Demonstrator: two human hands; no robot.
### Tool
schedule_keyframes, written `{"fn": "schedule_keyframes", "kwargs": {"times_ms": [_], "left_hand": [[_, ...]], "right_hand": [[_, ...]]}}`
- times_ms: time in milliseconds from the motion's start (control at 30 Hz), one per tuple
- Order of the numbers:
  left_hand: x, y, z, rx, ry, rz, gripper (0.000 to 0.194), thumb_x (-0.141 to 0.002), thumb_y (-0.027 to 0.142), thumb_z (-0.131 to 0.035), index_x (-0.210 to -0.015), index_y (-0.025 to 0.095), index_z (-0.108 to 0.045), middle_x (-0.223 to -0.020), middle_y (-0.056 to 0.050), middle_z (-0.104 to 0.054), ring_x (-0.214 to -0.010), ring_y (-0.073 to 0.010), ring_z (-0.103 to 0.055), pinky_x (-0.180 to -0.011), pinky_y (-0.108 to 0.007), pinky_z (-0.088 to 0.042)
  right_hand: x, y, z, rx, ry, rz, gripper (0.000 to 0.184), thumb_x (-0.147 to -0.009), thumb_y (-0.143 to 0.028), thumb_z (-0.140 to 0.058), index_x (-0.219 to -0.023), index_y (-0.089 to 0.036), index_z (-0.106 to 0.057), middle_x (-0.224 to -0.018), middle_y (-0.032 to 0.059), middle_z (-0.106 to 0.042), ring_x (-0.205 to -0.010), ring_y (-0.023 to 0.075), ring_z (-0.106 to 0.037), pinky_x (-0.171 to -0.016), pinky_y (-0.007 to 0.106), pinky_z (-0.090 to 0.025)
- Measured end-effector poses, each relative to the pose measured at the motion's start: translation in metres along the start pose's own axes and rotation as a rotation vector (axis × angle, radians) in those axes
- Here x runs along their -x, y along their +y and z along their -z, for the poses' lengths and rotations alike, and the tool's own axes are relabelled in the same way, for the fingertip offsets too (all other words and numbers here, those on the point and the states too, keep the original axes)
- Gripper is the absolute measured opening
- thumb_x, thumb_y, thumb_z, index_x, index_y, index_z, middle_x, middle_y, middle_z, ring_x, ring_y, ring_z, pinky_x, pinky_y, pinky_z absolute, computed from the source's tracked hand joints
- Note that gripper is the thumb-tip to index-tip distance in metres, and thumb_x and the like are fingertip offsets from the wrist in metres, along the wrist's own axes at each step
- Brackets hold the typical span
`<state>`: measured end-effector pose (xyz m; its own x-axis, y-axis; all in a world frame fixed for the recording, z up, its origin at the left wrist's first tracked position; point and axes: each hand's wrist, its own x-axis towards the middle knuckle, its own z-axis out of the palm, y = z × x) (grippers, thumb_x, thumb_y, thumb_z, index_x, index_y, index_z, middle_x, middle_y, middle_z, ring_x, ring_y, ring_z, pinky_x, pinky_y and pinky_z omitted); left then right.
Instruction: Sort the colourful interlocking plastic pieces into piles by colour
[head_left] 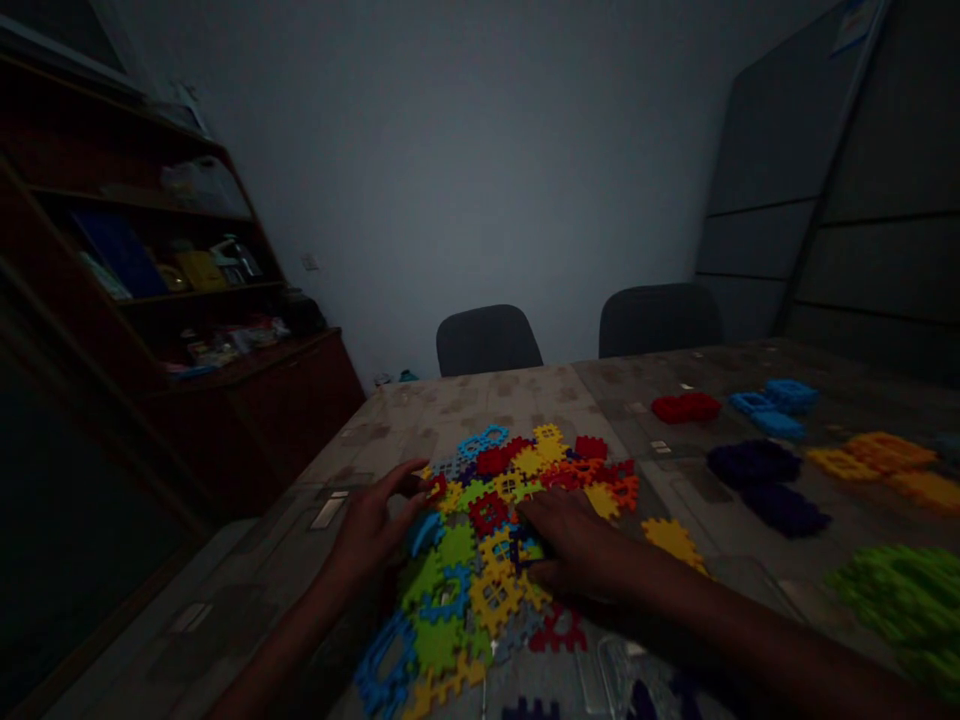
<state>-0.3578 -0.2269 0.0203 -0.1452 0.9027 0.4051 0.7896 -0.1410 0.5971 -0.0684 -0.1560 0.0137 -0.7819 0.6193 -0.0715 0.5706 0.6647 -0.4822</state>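
A mixed pile of notched plastic building pieces [457,545] in several colours lies spread on the table in front of me. At the pile's left edge is my left hand [379,515], thumb and fingers apart, beside a small red piece [436,487]. My right hand [570,530] rests over the pile's right part, its thumb apart from the fingers and some fingertips hidden. A dark blue piece [517,552] lies close to that thumb. Nearby in the pile are a red window piece [489,512] and a yellow window piece [495,592].
To the right lie groups sorted by colour: red [686,406], light blue [780,405], dark purple [757,470], orange-yellow [885,460] and green pieces [900,595]. A yellow piece [673,542] lies by my right forearm. Two chairs [487,340] stand behind the table.
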Motion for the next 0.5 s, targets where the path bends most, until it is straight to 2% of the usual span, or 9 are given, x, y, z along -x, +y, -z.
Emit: {"fn": "schedule_keyframes", "kwargs": {"times_ms": [133,233,400,500], "left_hand": [[0.001,-0.004,-0.008,0.013,-0.028,0.001,0.051,-0.088,0.051,-0.058,-0.124,0.017,-0.073,-0.102,-0.011,-0.085,-0.095,-0.0305,-0.081,-0.09,-0.043,-0.062],[0.003,-0.004,-0.008,0.011,-0.039,-0.001,0.05,-0.088,0.05,-0.059,-0.124,0.019,-0.074,-0.104,-0.01,-0.085,-0.096,-0.0301,-0.08,-0.091,-0.043,-0.061],[0.006,-0.001,-0.008,0.02,-0.076,-0.024,0.044,-0.09,0.045,-0.059,-0.121,0.02,-0.077,-0.11,-0.01,-0.084,-0.1,-0.0295,-0.079,-0.092,-0.042,-0.061],[0.007,0.002,-0.012,0.028,-0.092,-0.035,0.043,-0.091,0.044,-0.06,-0.121,0.02,-0.077,-0.111,-0.011,-0.084,-0.1,-0.0311,-0.079,-0.093,-0.045,-0.06]], "right_hand": [[-0.004,0.003,0.007,-0.013,0.014,0.005,0.051,-0.079,-0.027,-0.086,-0.126,-0.013,-0.071,-0.13,0.0186,-0.07,-0.123,0.0371,-0.062,-0.106,0.05,-0.047],[0.007,0.007,0.02,-0.032,0.048,0.049,0.061,-0.08,-0.029,-0.086,-0.137,-0.016,-0.066,-0.139,0.0173,-0.066,-0.131,0.0359,-0.058,-0.112,0.05,-0.044],[0.063,0.021,0.048,-0.071,0.014,0.085,0.075,-0.08,-0.031,-0.086,-0.151,-0.024,-0.059,-0.157,0.0135,-0.057,-0.142,0.0363,-0.053,-0.119,0.052,-0.042],[0.11,0.047,0.043,-0.068,-0.002,0.013,0.086,-0.076,-0.029,-0.088,-0.156,-0.03,-0.056,-0.16,0.0129,-0.056,-0.147,0.0418,-0.049,-0.118,0.058,-0.045]]}}
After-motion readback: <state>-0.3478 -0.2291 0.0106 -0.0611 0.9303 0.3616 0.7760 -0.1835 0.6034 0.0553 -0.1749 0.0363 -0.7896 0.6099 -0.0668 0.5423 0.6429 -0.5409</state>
